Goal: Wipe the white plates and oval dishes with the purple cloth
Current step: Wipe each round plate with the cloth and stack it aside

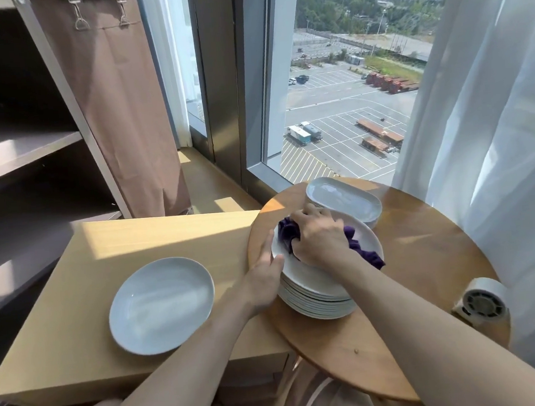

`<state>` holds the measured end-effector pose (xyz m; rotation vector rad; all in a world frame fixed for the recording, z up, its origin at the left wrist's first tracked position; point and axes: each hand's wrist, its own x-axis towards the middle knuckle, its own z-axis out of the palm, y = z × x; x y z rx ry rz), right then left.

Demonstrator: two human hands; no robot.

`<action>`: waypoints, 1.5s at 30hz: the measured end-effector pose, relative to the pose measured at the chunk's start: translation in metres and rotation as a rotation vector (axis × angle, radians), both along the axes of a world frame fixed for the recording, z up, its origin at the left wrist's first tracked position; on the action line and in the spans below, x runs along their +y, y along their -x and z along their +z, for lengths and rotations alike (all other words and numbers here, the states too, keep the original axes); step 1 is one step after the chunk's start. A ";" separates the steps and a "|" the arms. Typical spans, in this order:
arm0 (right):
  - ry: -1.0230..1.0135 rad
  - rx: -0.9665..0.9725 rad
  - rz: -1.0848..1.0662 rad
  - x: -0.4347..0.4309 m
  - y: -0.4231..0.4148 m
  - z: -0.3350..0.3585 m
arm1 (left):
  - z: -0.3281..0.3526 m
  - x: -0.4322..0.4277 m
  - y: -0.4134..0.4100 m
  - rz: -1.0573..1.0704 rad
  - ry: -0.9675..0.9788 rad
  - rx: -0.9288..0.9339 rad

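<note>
The right hand (318,237) is bunching the cloth (289,231) in curled fingers, pressing it on the top plate (300,274) of the stack (319,306) on the round table (423,248). The left hand (263,283) is bracing the rim, fingers fairly straight. Best sweeping full circles while holding that stack steady.

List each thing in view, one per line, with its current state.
Right hand: grips purple cloth, pressing it on plate stack.
Left hand: steadies the stack's edge.
Single plate: lies alone on pale table.
Oval dishes: stacked on round table.
</note>
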<state>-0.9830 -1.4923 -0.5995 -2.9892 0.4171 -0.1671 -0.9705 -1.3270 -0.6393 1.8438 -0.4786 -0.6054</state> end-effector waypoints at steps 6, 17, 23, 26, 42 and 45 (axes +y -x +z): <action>-0.192 0.050 0.142 0.014 0.023 0.014 | 0.009 0.001 0.004 -0.028 0.091 0.093; -0.074 0.348 0.170 0.004 0.063 0.045 | 0.010 -0.001 0.000 0.013 -0.116 -0.008; 0.148 0.349 -0.005 -0.036 0.070 0.049 | 0.010 -0.005 -0.003 0.015 -0.060 -0.018; 0.320 0.301 -0.048 -0.046 0.060 0.039 | 0.004 -0.008 -0.004 0.020 -0.041 -0.003; 0.146 -0.057 -0.167 -0.007 -0.007 -0.005 | -0.012 -0.017 -0.004 0.062 0.083 0.098; 0.034 -0.002 -0.121 0.003 -0.005 -0.002 | -0.007 -0.017 -0.003 0.047 0.109 0.087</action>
